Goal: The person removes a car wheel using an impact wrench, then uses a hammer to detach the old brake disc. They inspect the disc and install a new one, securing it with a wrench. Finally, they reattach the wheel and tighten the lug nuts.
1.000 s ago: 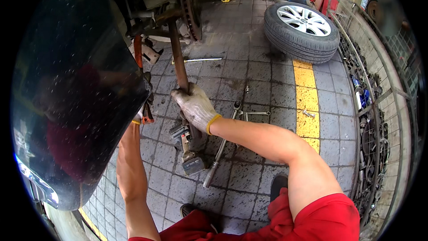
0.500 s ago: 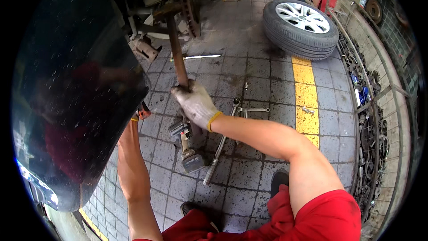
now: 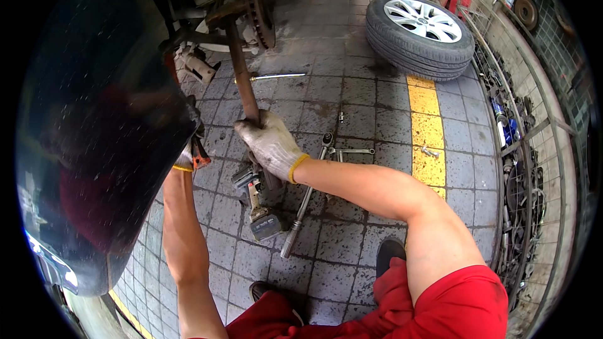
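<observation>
My right hand (image 3: 271,144), in a whitish work glove with a yellow cuff, is closed round the wooden handle of a hammer (image 3: 244,81). The handle rises away from me, and its rusty head (image 3: 226,14) is up by the brake disc (image 3: 259,6) and suspension parts, whether touching I cannot tell. At the edge of the dark car body panel (image 3: 107,150), my left hand (image 3: 186,157) is mostly hidden, also gloved. An orange-and-dark tool (image 3: 200,153) sticks out from its grip; the rest of that tool is behind the panel.
On the tiled floor lie a cordless power tool (image 3: 259,210), a long ratchet (image 3: 306,198), a wrench (image 3: 355,151), a thin rod (image 3: 276,76) and a small socket (image 3: 341,117). A wheel (image 3: 419,37) lies at the far right, near a yellow line (image 3: 428,132). A metal rack (image 3: 534,132) runs along the right.
The view has shifted slightly, so the floor things sit a little further left. More of my left glove and the orange tool shows. My right hand keeps its hold on the hammer.
</observation>
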`<state>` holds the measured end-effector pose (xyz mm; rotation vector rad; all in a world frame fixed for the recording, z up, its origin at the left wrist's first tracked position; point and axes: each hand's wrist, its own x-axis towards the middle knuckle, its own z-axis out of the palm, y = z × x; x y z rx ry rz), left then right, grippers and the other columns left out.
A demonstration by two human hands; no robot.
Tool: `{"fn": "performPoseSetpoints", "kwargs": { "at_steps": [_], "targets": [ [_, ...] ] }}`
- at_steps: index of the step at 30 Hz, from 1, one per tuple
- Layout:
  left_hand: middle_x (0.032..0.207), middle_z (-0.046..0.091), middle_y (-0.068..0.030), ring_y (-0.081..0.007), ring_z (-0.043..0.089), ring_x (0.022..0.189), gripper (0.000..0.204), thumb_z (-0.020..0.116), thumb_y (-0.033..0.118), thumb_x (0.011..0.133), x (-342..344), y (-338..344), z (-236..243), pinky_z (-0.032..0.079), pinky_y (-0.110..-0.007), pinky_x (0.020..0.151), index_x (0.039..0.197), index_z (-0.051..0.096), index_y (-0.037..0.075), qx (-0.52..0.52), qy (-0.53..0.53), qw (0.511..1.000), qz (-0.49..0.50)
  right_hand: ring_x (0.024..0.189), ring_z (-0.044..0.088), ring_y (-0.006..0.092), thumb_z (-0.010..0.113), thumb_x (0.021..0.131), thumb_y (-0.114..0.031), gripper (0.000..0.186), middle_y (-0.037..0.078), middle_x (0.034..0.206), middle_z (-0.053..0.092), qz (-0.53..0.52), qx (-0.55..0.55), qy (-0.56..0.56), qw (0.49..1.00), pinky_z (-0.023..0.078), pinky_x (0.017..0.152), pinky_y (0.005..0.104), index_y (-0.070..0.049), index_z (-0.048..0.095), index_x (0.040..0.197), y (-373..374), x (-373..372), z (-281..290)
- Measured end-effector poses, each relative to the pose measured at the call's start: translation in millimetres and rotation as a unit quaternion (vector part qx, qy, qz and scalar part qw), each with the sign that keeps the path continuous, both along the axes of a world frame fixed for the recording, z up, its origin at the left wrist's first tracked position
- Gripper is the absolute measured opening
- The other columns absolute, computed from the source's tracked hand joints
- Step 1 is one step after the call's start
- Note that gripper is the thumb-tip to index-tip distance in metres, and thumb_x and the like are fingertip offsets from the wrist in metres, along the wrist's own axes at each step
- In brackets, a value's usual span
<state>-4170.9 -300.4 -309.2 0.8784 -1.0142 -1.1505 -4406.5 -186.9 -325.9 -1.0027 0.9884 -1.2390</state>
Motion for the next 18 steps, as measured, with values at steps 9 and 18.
{"fn": "performPoseSetpoints", "kwargs": {
  "at_steps": [9, 18],
  "targets": [
    [0.062, 0.053, 0.0034, -0.0100, 0.048, 0.046, 0.021, 0.073, 0.024, 0.103, -41.9, 50.4, 47.6, 0.037, -0.028, 0.041, 0.090, 0.060, 0.013, 0.026, -0.288, 0.957, 0.008, 0.059, 0.054, 0.0120, 0.071, 0.103, -0.028, 0.030, 0.000, 0.072, 0.055, 0.009, -0.007, -0.007, 1.000, 0.046, 0.052, 0.0334, -0.003, 0.060, 0.115, -5.3, -8.8, -9.8],
    [0.062, 0.052, 0.0036, -0.0100, 0.046, 0.045, 0.021, 0.073, 0.023, 0.103, -31.4, 49.0, 28.0, 0.036, -0.028, 0.041, 0.089, 0.059, 0.013, 0.010, -0.292, 0.957, -0.003, 0.060, 0.056, 0.0165, 0.069, 0.102, -0.028, 0.029, 0.004, 0.072, 0.057, 0.000, -0.009, 0.010, 1.000, 0.047, 0.055, 0.0363, -0.001, 0.061, 0.108, -10.6, 0.4, -16.8]
  ]
}}
